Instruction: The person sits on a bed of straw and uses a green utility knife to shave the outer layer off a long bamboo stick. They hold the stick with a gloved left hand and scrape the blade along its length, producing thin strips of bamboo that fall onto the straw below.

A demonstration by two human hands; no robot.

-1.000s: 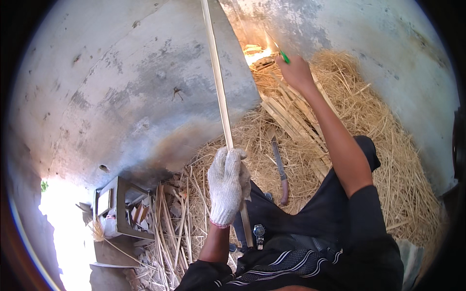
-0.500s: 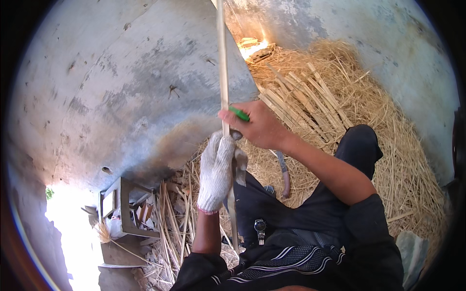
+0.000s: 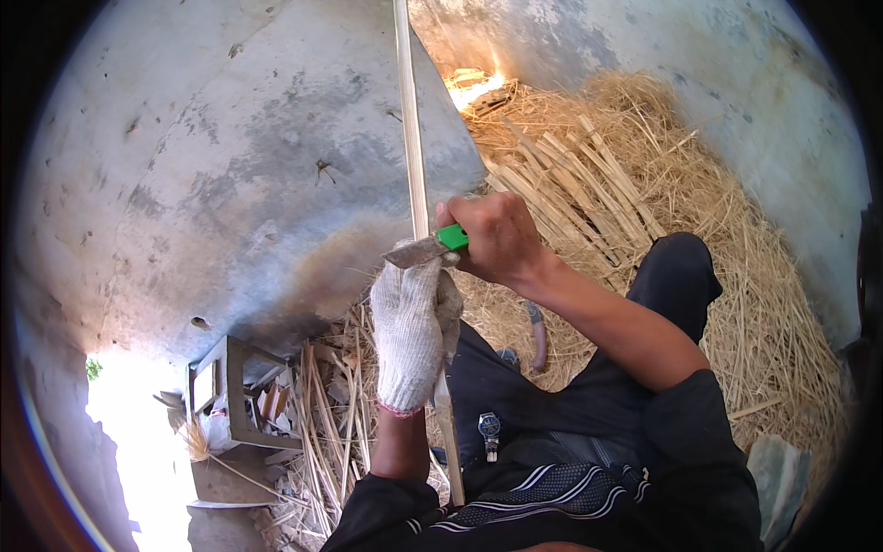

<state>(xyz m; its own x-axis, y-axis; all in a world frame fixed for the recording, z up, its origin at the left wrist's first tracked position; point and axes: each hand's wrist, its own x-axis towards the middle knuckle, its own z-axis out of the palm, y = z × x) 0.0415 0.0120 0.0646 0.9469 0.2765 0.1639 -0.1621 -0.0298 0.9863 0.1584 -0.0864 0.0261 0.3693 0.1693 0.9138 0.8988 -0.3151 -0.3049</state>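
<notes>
A long, pale bamboo strip (image 3: 410, 129) runs upright through the middle of the view, its lower end close to my waist. My left hand (image 3: 407, 331), in a white knitted glove, is wrapped round it. Bare and closed, my right hand (image 3: 501, 235) grips a knife (image 3: 416, 251) with a green handle and a short, dull grey blade. The blade lies across the strip just at the top of the glove, its tip pointing left. Glove and blade cover part of the strip there, and my right fingertips are partly hidden.
Several split strips (image 3: 589, 184) lie on a heap of straw (image 3: 754, 304) at right. A tool's curved wooden handle (image 3: 540, 350) shows between my legs. A wooden frame (image 3: 230, 386) stands lower left beside thin strips (image 3: 322, 396). A plastered wall (image 3: 230, 166) rises ahead.
My right hand has shifted slightly right and turned, bringing the knife's blade into sight at the glove. The strip's top has swung left, and its lower end reaches nearer my body.
</notes>
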